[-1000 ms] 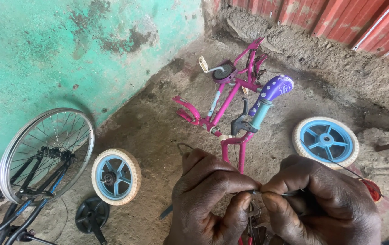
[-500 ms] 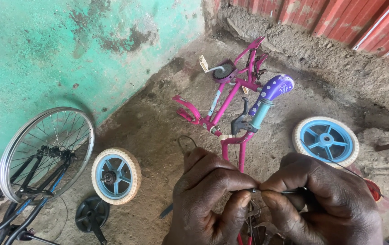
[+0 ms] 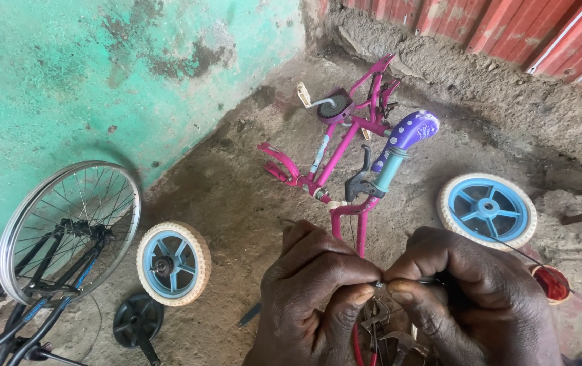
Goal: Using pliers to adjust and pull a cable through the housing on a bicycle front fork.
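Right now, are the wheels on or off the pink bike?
Off. Both small blue wheels lie flat on the dirt, apart from the pink bike frame.

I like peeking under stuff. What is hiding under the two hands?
Under the left hand and right hand some metal tools and a curved bit of the pink bike frame show on the dirt floor. The hands cover the rest.
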